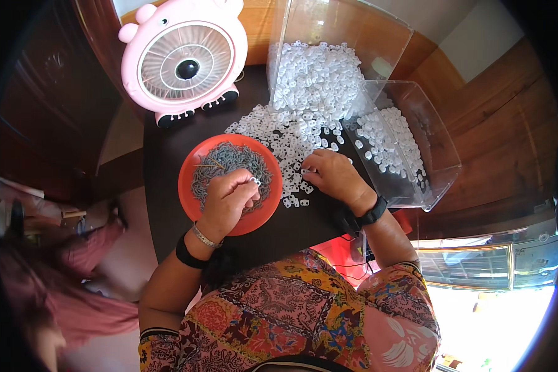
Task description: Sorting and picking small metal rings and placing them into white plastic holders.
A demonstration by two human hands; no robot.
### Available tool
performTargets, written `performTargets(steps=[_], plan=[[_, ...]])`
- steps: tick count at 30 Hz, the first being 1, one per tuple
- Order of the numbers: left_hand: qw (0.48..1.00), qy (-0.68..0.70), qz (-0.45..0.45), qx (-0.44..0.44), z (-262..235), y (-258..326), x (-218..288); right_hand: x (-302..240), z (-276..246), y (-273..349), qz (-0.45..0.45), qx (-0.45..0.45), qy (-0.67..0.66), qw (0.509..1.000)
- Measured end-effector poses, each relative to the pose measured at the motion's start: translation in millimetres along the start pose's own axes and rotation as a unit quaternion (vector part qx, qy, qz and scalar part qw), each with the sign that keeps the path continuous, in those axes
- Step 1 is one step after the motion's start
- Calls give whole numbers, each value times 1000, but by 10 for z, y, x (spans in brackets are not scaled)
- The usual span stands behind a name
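Left hand point(229, 198) over the orange plate point(195, 167), fingers curled together, pinching a small white clip point(255, 180) at the fingertips. Plate holds a heap of grey pins point(229, 162); it sits on the dark counter point(167, 204) in front of the person.

Right hand point(333, 175) rests palm down on the loose white clips point(279, 133) just right of the plate, fingers pressed down among them; cannot tell whether it grips one.

Clips spill from a tipped clear box point(328, 43) at the counter's far side. Second clear box point(437, 167), partly filled with clips, lies just right of the right hand, near the counter edge. Pink fan point(183, 59) stands at far left, behind the plate, apart from both hands.
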State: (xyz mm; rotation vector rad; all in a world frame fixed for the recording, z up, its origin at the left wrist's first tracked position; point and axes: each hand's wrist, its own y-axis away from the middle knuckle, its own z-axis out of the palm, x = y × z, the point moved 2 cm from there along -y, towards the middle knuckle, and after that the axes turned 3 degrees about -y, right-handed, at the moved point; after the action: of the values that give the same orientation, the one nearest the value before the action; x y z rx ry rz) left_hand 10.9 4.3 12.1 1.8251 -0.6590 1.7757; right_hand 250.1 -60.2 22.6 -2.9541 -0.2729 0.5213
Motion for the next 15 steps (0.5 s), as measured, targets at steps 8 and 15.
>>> performTargets(steps=[8, 15], plan=[[999, 39, 12, 24, -35, -8, 8, 8, -12, -72, 28, -21, -75, 997], [994, 111, -9, 6, -68, 13, 30, -397, -65, -495, 85, -27, -535, 840]])
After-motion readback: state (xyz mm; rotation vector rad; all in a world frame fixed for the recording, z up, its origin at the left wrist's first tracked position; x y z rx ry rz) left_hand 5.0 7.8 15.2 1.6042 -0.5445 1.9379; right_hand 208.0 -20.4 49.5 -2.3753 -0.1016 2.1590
